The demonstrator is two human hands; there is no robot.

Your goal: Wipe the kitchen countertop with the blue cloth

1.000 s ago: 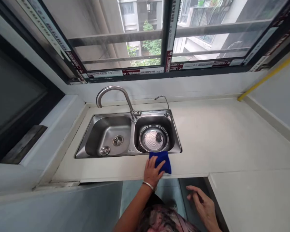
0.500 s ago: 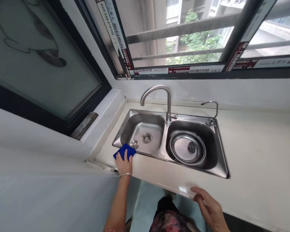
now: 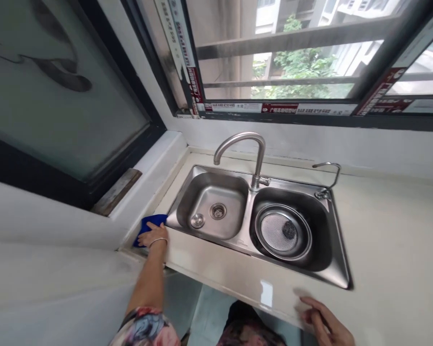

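One blue cloth (image 3: 154, 219) lay in the worktop (image 3: 382, 230) corner beside the sink (image 3: 245, 245), under the flat fingers (image 3: 143, 239) of the left hand (image 3: 152, 234). The right hand (image 3: 324, 321) rested loose and empty on the worktop edge.

A pale stone desk (image 3: 382, 230) runs along the wall under a wide window (image 3: 292, 57), and soft daylight comes in through it. Outside the glass are grey horizontal bars, green trees and apartment blocks. The dark window frame (image 3: 310, 120) carries strips of printed tape (image 3: 279, 108). Just right of the left hand (image 3: 152, 235), a steel double sink (image 3: 250, 211) is set into the desk. A tall curved tap (image 3: 259, 158) stands behind the sink, with a thin small tap (image 3: 323, 194) at its far right corner. Up and left of that hand, a frosted glass panel (image 3: 57, 96) in a dark frame fills the side wall above a white ledge (image 3: 155, 168). Below the desk edge, left of the right hand (image 3: 324, 322), grey-blue floor tiles (image 3: 209, 312) show.
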